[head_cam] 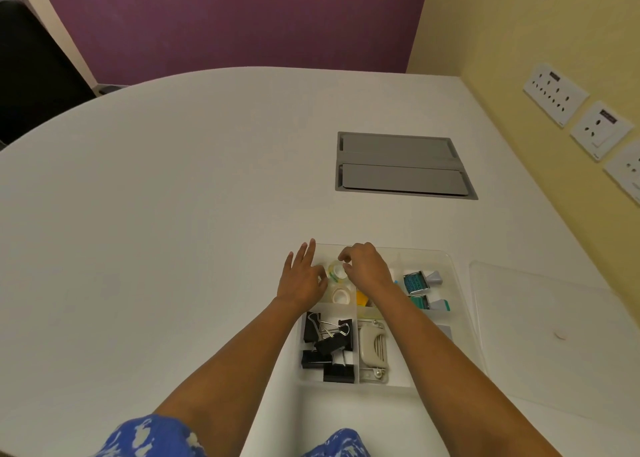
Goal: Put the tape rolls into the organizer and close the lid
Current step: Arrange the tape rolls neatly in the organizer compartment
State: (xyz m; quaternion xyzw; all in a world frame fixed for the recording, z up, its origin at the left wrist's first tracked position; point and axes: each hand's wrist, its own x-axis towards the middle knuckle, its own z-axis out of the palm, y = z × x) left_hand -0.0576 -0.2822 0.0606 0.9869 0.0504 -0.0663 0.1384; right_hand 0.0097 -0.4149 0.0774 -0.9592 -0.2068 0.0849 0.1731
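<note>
A clear plastic organizer (460, 283) with several compartments lies on the white table. In its far-left compartment sits a clear tape roll (336, 271), with a white tape roll (340, 296) just behind it toward me. My left hand (304, 278) pinches the clear roll's left rim with thumb and index, its other fingers spread. My right hand (369, 269) is curled over the roll's right rim, fingertips touching it. The translucent lid (540, 321) lies flat on the table to the organizer's right.
Other compartments hold black binder clips (329, 346), a beige hole punch (372, 347), yellow notes (362, 298) and teal stamps (417, 282). A grey cable hatch (398, 162) is set into the table farther back. A yellow wall with sockets (554, 93) is on the right.
</note>
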